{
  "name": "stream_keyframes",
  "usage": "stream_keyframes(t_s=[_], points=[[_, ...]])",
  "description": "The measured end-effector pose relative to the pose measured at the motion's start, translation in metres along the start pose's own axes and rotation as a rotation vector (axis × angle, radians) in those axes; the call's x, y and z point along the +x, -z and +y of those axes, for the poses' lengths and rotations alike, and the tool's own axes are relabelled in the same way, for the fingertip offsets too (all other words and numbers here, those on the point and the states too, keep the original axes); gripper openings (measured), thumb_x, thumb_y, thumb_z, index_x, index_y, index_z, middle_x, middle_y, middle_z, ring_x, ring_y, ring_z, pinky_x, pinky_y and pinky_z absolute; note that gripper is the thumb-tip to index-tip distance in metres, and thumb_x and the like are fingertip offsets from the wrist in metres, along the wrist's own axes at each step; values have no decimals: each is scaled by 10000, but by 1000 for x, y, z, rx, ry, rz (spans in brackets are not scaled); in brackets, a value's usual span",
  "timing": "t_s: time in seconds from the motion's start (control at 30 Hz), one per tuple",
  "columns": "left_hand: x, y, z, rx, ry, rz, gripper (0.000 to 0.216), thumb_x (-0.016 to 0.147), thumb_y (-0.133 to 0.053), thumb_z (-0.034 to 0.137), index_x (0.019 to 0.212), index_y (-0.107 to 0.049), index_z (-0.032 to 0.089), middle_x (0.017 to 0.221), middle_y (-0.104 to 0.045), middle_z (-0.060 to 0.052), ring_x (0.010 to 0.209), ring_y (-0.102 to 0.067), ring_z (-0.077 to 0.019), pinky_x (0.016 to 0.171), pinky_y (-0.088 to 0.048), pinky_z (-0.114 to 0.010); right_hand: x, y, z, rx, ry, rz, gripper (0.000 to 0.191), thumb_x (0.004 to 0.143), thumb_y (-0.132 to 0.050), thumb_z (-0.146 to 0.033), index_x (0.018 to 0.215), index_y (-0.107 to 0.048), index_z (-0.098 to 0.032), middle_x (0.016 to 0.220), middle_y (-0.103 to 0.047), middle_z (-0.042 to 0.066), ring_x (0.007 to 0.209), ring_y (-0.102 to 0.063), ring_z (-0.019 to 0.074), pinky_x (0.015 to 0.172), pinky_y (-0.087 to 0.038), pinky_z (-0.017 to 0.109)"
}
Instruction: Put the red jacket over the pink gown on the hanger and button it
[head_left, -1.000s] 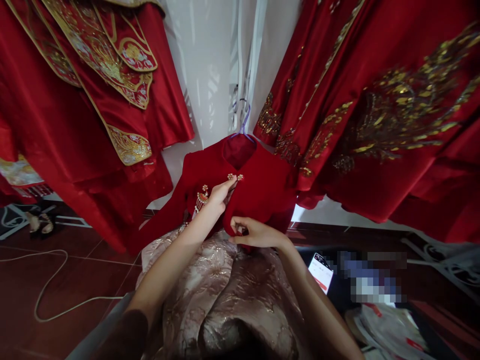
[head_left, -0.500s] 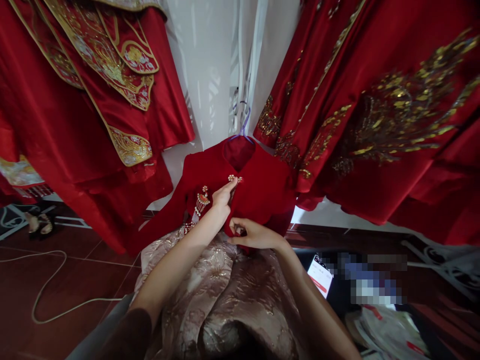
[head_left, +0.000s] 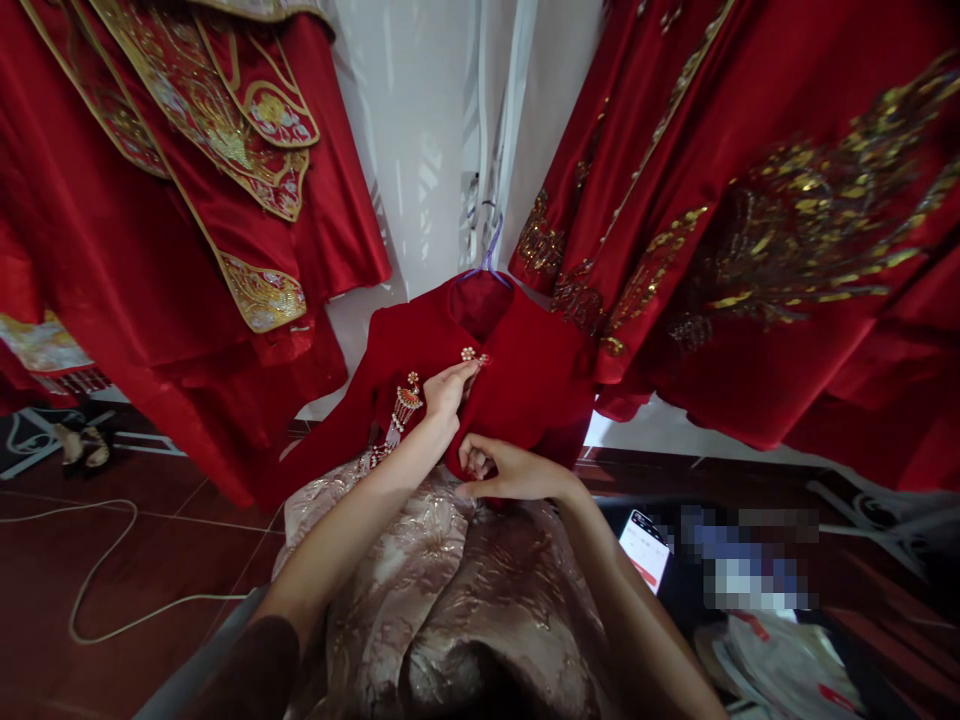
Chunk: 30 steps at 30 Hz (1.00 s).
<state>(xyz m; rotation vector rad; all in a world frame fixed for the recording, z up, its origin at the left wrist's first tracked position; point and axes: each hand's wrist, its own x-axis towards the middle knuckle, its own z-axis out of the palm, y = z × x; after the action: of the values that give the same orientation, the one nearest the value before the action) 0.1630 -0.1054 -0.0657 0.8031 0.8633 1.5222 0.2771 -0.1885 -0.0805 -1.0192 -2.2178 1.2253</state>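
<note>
A red velvet jacket (head_left: 540, 370) hangs in front of me on a thin purple hanger (head_left: 489, 262). At its neckline sits a small pearl flower clasp (head_left: 469, 354). My left hand (head_left: 448, 390) pinches the front edge right below this clasp, fingertips together at it. Lower down, my right hand (head_left: 514, 468) is closed beside the jacket's front opening, fingers curled in and thumb below; whatever they hold is hidden. A beaded tassel brooch (head_left: 405, 405) dangles on the jacket's left side. Shiny pinkish-beige fabric (head_left: 427, 560) lies under my forearms.
Red embroidered gowns hang at the left (head_left: 225, 200) and right (head_left: 750, 250). A lit phone (head_left: 643, 550) and plastic bags (head_left: 787, 660) lie at lower right. On the tiled floor are a white cable (head_left: 112, 560) and a pair of heeled shoes (head_left: 82, 448).
My left fingertips have shifted from lying over the clasp to pinching just below it, leaving the pearl flower more visible. The right hand's fingers have curled slightly; it stays in nearly the same place.
</note>
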Motion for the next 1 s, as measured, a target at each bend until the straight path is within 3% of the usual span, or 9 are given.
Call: stream_keyframes(t_s=[0.1,0.17,0.23,0.3,0.43,0.53,0.7,0.87,1.0], points=[[0,2,3,42,43,-74,185,623,-728,214,796,-721,148,886,-730,-54,866,-658,-181,862,-490,-333,-1,15,-11,48,-26,149,401,688,-708,-463,902,-514,-185,733,-537,-9,651,-497,116,582,-420,255],[1,2,6,130,30,-130,180,661,-713,280,778,-718,143,847,-726,-54,840,-652,-189,835,-485,-330,8,31,-20,119,-6,436,373,750,-634,-498,913,-520,-183,777,-571,18,654,-525,120,600,-455,272],[3,0,9,263,-52,-177,224,737,-645,357,724,-703,141,766,-709,-46,793,-641,-195,795,-477,-322,25,49,-27,199,79,764,411,748,-624,-513,969,-529,-180,930,-604,67,786,-583,149,707,-502,306],[6,-4,14,412,-245,-193,283,803,-565,395,716,-680,152,742,-685,-40,770,-623,-191,781,-461,-304,45,63,-34,239,159,911,476,757,-604,-530,1067,-529,-177,1069,-594,100,955,-593,182,842,-500,346],[14,-8,29,754,-758,-244,173,835,-537,303,916,-635,185,972,-653,-82,975,-565,-219,937,-376,-332,80,78,-43,249,213,906,631,800,-532,-563,1284,-436,-169,1296,-506,130,1203,-495,216,1014,-408,392],[21,-5,37,1021,-978,-379,196,839,-512,248,991,-609,170,1057,-615,-122,1080,-519,-255,1061,-233,-414,92,80,-46,266,82,962,808,796,-496,-622,1381,-310,-97,1407,-381,187,1327,-355,267,1087,-304,445],[33,12,48,1354,-1085,-396,244,868,-434,244,1003,-606,135,989,-616,-159,1017,-539,-295,1032,-228,-481,93,76,-37,-8,-165,1154,989,717,-609,-601,1374,-233,35,1423,-250,325,1378,-163,398,1106,-153,547],[38,28,71,1740,-1051,-63,433,854,-301,80,1249,-478,101,1141,-577,-180,1101,-502,-299,996,-284,-479,85,57,-22,-375,-205,1245,909,778,-563,-491,1358,-188,99,1397,-244,372,1352,-212,410,1061,-259,522],[45,34,83,1777,-1105,13,579,847,-250,34,1410,-303,156,1308,-479,-172,1180,-464,-292,1024,-271,-503,75,53,-14,-445,-183,1267,848,791,-543,-460,1352,-231,95,1383,-295,360,1317,-300,390,1011,-346,487]])
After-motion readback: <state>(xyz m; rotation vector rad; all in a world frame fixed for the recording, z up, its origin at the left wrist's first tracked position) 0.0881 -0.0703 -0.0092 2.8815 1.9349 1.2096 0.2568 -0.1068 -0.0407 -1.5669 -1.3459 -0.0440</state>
